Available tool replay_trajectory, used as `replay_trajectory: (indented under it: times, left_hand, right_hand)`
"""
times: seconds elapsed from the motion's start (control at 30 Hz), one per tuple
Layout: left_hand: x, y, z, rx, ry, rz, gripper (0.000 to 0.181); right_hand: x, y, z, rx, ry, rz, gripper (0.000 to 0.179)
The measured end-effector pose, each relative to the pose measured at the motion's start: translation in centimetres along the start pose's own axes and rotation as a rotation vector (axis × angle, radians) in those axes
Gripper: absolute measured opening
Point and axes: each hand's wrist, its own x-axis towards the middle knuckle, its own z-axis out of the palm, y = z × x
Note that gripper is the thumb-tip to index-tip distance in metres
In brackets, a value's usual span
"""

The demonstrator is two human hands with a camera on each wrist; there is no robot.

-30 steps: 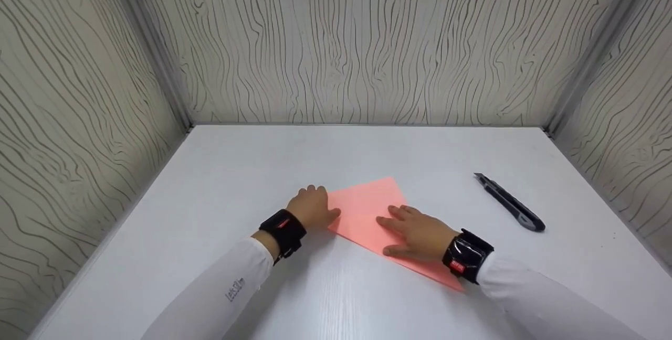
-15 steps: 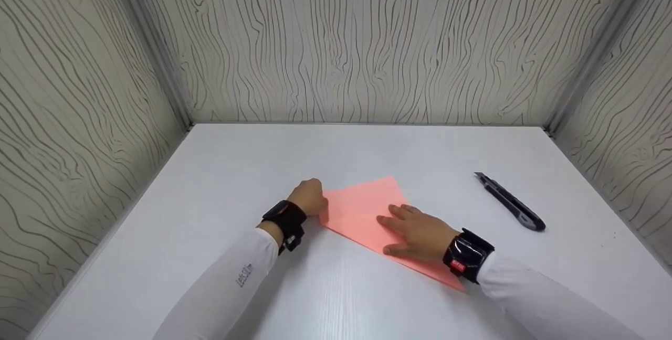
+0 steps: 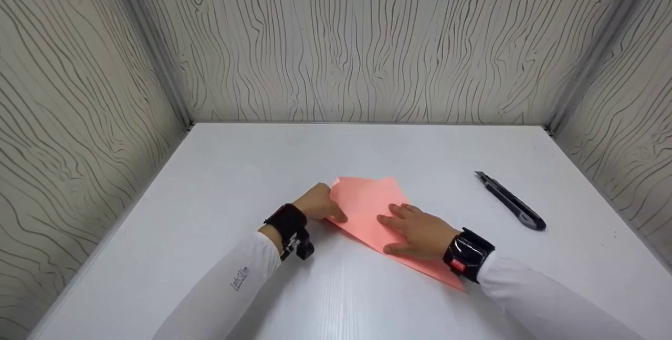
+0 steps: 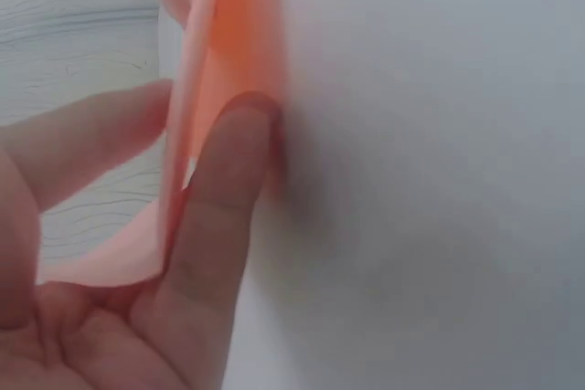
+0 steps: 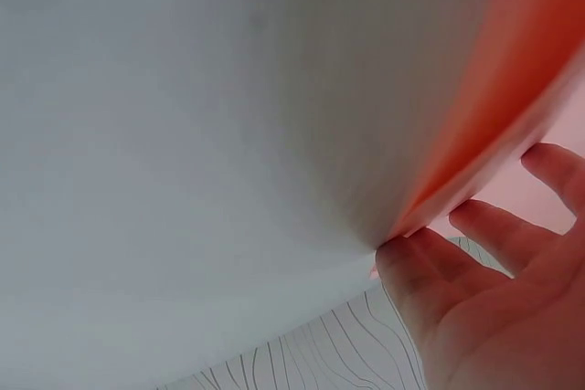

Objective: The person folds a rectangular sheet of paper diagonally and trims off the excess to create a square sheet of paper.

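Observation:
A folded sheet of pink paper [image 3: 362,199] lies slantwise on the white table [image 3: 252,156], its far left corner turned up. At its left end my left hand [image 3: 321,203] pinches the edge. In the left wrist view the thumb lies on one face of the paper [image 4: 242,29] and a finger [image 4: 219,171] on the other, next to the tabletop. My right hand [image 3: 422,232] rests with spread fingers on the lower right part of the sheet. The right wrist view shows its fingertips along the paper's edge, where the layers gape a little.
To the right of the paper lies a black and grey utility knife [image 3: 509,201], its blade tip out and pointing away to the left. Wood-grain patterned panels [image 3: 336,46] stand behind the table and on both sides.
My left hand slid left along the paper's end, then came back right with its thumb on top. The paper's far left corner has lifted and bent. The right hand has stayed put.

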Motion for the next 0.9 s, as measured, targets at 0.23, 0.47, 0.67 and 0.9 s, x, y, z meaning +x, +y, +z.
replay_trajectory:
  times: [0.23,0.47,0.67,0.9]
  left_hand:
    - [-1.1,0.2,0.3,-0.188,-0.022,-0.009,0.041]
    - [-1.1,0.1,-0.2,-0.349,0.017,0.053,0.027]
    - [-1.2,0.6,-1.4,-0.438,0.006,0.144,0.016]
    - [-1.1,1.1,-2.2,-0.46,-0.011,0.245,0.016]
  right_hand:
    - [0.2,0.4,-0.2,0.021,0.031,-0.042,0.075]
    - [0.5,1.1,-1.4,0.196,0.106,0.044,0.083]
    - [0.8,1.8,-3.3,0.386,0.238,0.261,0.104]
    - [1.1,3.3,-5.2,0.698,0.285,0.359,0.093]
